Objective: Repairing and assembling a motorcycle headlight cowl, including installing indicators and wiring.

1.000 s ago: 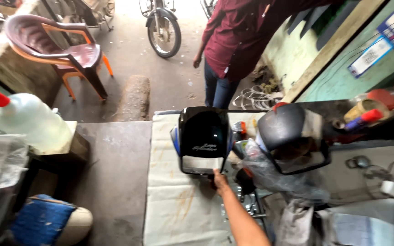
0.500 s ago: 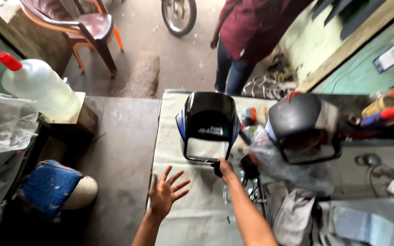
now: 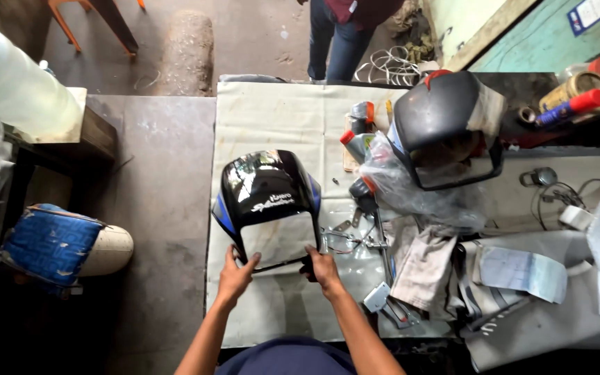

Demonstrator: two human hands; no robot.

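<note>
A glossy black motorcycle headlight cowl (image 3: 267, 187) with blue side stripes lies on a pale cloth (image 3: 272, 118) that covers the workbench. My left hand (image 3: 236, 275) grips the cowl's lower left corner. My right hand (image 3: 324, 267) holds its lower right corner. The opening where the headlamp sits shows the cloth through it. A second, dull grey cowl (image 3: 446, 125) rests to the right on crumpled clear plastic (image 3: 418, 194).
Another person's legs (image 3: 335, 42) stand at the bench's far end beside coiled cable (image 3: 390, 66). Bottles, rags, metal brackets (image 3: 383, 298) and wires clutter the right side. A large plastic jug (image 3: 15, 90) stands on a low stand at the left, above a blue cushioned stool (image 3: 53, 243).
The view has dipped closer to the bench. My left hand, open in the air half a second ago, has come onto the cowl's lower left corner; both hands have pulled the cowl nearer.
</note>
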